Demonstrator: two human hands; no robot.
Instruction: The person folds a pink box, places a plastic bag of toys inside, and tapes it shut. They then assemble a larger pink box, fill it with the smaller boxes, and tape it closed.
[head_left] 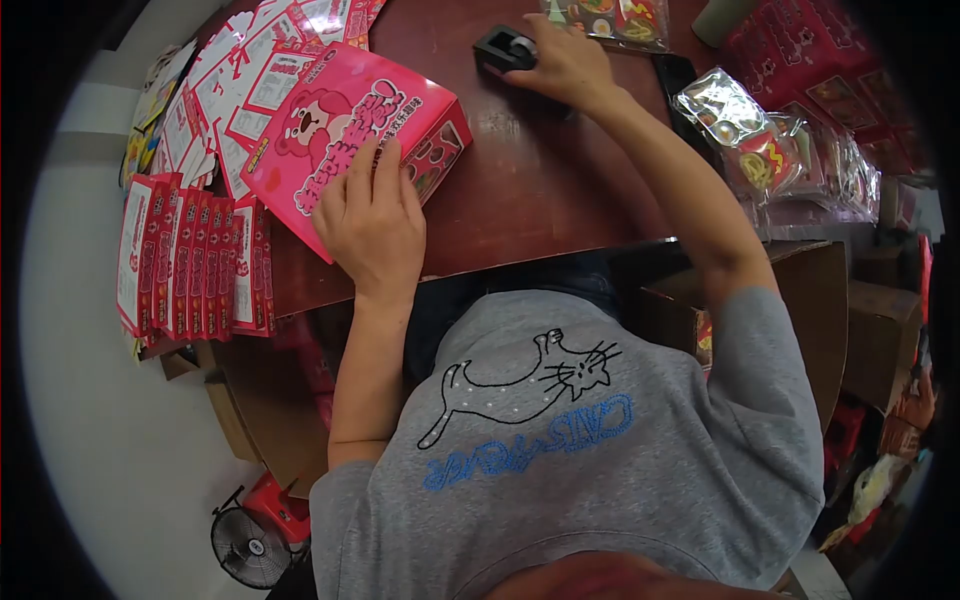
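Observation:
A pink box (335,125) with a cartoon bear and large lettering lies at a slant on the table. My left hand (372,220) rests on its near edge, fingers stretched out over the printed top. Farther off to the right, my right hand (570,65) is closed around a black tape dispenser (497,55), its thumb on the near side. A roll shows inside the dispenser. Just beyond that hand lies a clear packet (630,22) with food pictures.
Red printed folded cartons (195,265) stand in a row at the table's left edge. Loose printed cards (225,90) spread behind them. Clear packets (765,150) pile up at the right, near a large pink box (830,70). Cardboard boxes (800,300) stand below the table's right side.

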